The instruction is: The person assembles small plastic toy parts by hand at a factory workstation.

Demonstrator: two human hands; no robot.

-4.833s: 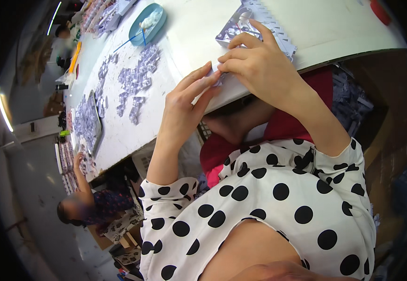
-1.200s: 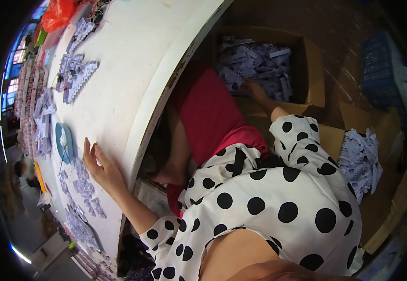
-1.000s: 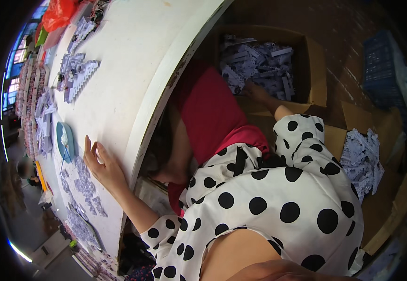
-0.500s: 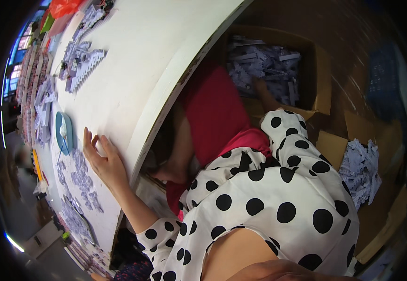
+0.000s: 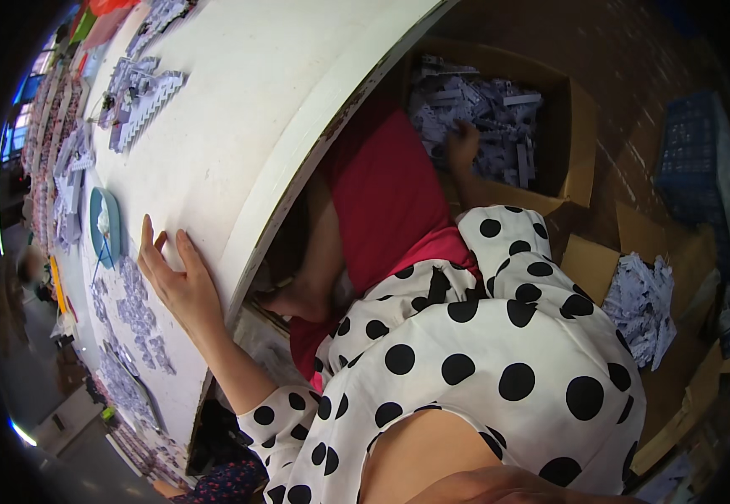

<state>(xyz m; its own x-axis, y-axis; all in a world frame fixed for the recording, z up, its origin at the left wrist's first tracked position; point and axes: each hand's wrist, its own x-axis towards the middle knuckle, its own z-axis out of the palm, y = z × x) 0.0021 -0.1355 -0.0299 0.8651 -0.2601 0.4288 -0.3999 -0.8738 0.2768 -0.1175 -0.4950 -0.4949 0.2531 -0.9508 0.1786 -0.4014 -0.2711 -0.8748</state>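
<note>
My left hand (image 5: 176, 281) rests on the white table (image 5: 239, 109) near its edge, fingers apart and holding nothing. A blue oval dish (image 5: 96, 244) with white stuff and a thin stick in it stands just left of its fingertips. My right hand (image 5: 463, 149) is inside a cardboard box (image 5: 581, 143) on the right, over a heap of light grey plastic pieces (image 5: 499, 113). That hand is in shadow; its fingers are partly hidden, and I cannot make out whether it grips a piece.
Small grey parts (image 5: 138, 311) lie scattered on the table, with stacked strips (image 5: 142, 105) farther off. A second carton holds more grey pieces (image 5: 640, 307). A blue crate (image 5: 688, 164) stands at far right. Another person's dark patterned sleeve (image 5: 230, 483) shows at lower left.
My right hand has come up a little out of the grey pieces and shows more. My left hand stays on the table, its fingers slightly more spread. The view has shifted slightly.
</note>
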